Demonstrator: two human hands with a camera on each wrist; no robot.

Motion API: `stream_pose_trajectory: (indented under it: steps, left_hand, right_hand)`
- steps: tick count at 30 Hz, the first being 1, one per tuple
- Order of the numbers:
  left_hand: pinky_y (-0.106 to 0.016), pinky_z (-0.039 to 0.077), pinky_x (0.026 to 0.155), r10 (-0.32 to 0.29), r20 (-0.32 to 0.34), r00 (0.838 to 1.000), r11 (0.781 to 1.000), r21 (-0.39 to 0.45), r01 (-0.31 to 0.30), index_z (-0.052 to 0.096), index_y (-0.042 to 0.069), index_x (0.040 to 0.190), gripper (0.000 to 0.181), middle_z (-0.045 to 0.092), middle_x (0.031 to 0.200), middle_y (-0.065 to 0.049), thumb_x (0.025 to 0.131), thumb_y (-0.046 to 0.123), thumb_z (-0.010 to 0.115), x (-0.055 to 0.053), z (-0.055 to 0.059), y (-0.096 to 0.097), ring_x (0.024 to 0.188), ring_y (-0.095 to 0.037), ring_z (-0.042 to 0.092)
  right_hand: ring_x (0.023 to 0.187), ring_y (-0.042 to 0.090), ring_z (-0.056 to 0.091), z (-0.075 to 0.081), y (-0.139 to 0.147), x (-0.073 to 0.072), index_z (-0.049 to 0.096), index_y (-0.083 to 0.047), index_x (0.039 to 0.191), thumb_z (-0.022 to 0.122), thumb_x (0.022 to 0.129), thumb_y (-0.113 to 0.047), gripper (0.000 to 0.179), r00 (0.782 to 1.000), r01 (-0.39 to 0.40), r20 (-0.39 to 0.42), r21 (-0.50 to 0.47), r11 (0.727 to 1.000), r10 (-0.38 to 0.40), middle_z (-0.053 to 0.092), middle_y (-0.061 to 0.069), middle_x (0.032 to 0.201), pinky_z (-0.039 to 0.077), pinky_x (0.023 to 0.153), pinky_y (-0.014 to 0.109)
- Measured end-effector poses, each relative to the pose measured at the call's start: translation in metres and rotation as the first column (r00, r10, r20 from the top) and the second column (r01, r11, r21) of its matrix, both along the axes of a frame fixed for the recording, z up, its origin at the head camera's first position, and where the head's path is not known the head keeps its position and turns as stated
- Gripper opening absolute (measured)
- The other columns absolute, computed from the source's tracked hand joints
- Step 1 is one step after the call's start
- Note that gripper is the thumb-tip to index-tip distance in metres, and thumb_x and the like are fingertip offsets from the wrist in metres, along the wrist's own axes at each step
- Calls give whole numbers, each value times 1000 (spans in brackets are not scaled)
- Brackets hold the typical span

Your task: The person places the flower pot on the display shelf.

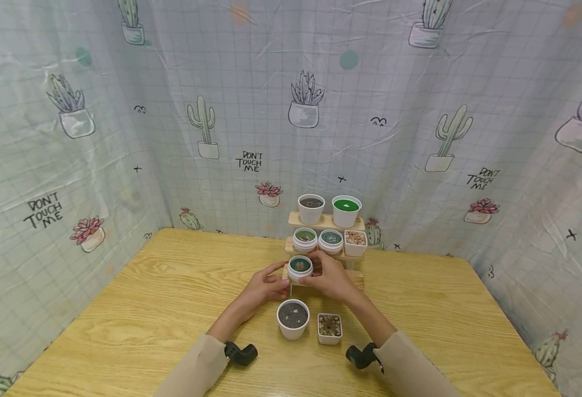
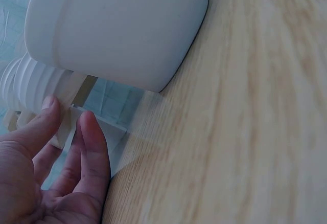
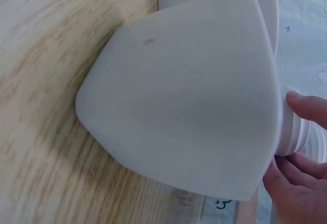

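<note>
A small round white pot [image 1: 300, 274] with ribbed sides and a dark green filling stands on the lowest step of a wooden tiered stand [image 1: 356, 278]. My right hand [image 1: 333, 277] holds this pot from the right, thumb in front and fingers behind. In the right wrist view, the thumb [image 3: 306, 105] lies against its ribbed side. At its left is my left hand [image 1: 260, 289], fingers extended beside the stand's end. The left thumb [image 2: 43, 119] touches the ribbed pot in the left wrist view, while the other fingers hang loosely curled.
A round white pot [image 1: 292, 330] and a square pot of pebbles [image 1: 329, 337] stand before the stand. Two round pots, green [image 1: 305, 236] and teal [image 1: 330, 239], and a pebble-filled square pot [image 1: 355, 247] occupy the middle step. Taller pots [image 1: 311, 213] stand on top.
</note>
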State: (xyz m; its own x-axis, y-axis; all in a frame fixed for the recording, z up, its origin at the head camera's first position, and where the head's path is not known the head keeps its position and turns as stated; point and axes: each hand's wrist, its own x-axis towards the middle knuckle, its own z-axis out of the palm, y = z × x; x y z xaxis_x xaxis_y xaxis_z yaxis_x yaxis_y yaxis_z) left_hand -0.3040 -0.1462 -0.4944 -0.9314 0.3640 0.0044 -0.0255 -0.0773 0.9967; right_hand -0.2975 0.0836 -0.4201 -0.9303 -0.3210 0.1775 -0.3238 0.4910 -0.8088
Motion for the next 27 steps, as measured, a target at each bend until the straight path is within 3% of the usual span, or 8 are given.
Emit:
stream_pose_trajectory:
  steps: [10,20,27]
  left_hand:
    - [-29,63,82,-4,-6,1000,1000,2,4,35,11,160,68,72,97,-4,101,13,68,0,0,2,84,-13,70]
    - [-29,63,81,3,-4,1000,1000,5,-3,34,10,161,69,72,98,-3,100,12,68,0,0,2,84,-13,70]
    - [-29,63,82,8,8,1000,1000,-5,-8,35,12,161,70,73,102,-6,100,15,69,0,-1,2,86,-14,70]
  right_hand:
    - [116,32,69,-1,1,0,60,1,130,87,83,-14,56,1000,14,0,-24,1000,-14,68,17,126,58,101,46]
    - [121,38,66,0,17,4,53,2,140,85,86,-15,65,996,-89,5,-30,996,89,63,22,138,57,104,48]
    - [125,43,62,4,42,13,52,5,140,77,94,-19,57,984,-177,28,-31,984,178,62,27,135,53,108,55]
